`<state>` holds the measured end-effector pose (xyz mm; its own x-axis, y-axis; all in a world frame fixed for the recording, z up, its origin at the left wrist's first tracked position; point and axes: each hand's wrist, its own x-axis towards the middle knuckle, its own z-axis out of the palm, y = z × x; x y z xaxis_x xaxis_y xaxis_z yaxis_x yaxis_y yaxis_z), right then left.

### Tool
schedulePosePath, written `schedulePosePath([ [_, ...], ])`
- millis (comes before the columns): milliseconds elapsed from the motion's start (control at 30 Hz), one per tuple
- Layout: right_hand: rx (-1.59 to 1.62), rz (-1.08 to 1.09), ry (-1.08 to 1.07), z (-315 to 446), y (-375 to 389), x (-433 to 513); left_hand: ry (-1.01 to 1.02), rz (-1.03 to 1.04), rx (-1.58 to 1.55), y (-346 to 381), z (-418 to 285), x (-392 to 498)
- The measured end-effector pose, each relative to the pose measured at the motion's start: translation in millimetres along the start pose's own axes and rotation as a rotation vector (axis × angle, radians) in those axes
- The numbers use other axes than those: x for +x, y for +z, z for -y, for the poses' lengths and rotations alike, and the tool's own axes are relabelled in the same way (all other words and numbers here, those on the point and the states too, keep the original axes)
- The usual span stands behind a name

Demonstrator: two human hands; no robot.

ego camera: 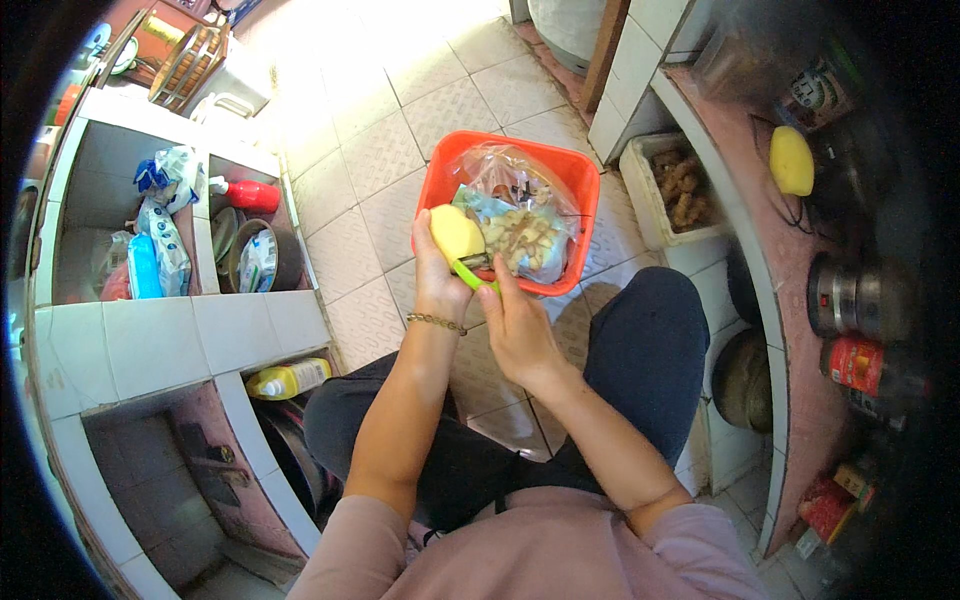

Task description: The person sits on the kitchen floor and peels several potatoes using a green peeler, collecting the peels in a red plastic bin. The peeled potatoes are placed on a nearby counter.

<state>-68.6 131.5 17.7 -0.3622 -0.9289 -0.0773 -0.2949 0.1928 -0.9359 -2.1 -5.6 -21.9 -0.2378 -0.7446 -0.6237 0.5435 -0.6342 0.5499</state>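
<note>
My left hand [437,271] grips a peeled yellow potato [456,232] over the near left side of an orange-red plastic bin [585,225]. A vegetable peeler with a bright green handle [472,276] is in my right hand [517,322]. Its blade touches or nearly touches the potato's lower right end. Inside the bin lies a clear plastic bag [491,161], with a heap of pale peelings [517,236] on top of other waste. My fingers partly hide the peeler's handle.
Another peeled potato [792,160] rests on the pink counter [757,247] at right, near a metal appliance [844,296]. Below stands a white foam box [637,191] of what looks like ginger. Tiled shelves [150,334] at left hold a red bottle [253,195] and a yellow bottle [289,379].
</note>
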Motion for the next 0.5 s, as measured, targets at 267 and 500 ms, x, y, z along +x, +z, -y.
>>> schedulePosePath([
  [267,-0.005,0.032,0.055,6,-2,13,0.025,0.052,-0.076,7,-2,-9],
  [500,0.051,-0.108,-0.076,0,-15,23,-0.105,0.155,-0.078,-11,-7,-4],
])
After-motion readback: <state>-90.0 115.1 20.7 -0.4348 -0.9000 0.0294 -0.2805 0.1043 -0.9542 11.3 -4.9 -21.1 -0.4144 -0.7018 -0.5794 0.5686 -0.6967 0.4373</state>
